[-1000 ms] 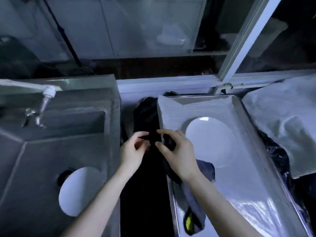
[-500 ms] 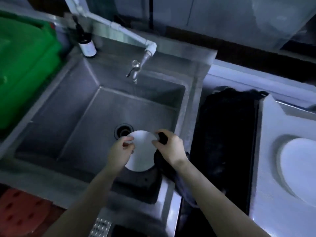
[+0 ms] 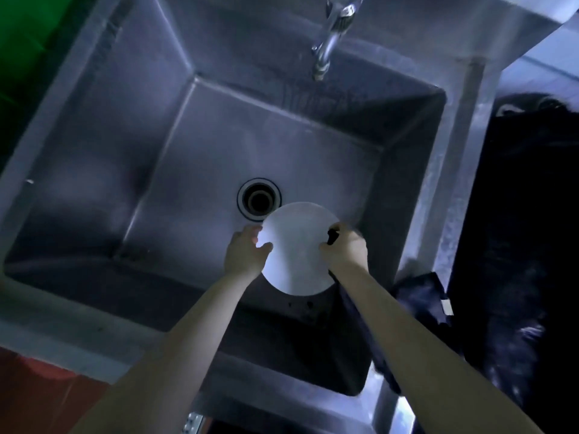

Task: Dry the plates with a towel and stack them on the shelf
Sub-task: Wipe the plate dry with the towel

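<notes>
A white round plate [image 3: 294, 249] is held over the steel sink [image 3: 94, 151], just in front of the drain [image 3: 259, 199]. My left hand [image 3: 246, 253] grips its left rim with the thumb on top. On the right rim sits my right hand [image 3: 344, 249], which holds a dark towel [image 3: 419, 296] against the plate. The towel hangs down under my right forearm and drapes over the sink's right edge. The shelf is out of view.
A tap [image 3: 330, 36] juts over the back of the sink. Something green [image 3: 22, 42] stands at the far left. A dark gap with black material [image 3: 517, 245] lies right of the sink. A red floor patch [image 3: 37, 399] shows at the lower left.
My view swung from the tray on the right to the sink. Both hands went from empty-fingered over the gap to gripping the white plate, the right one with the towel.
</notes>
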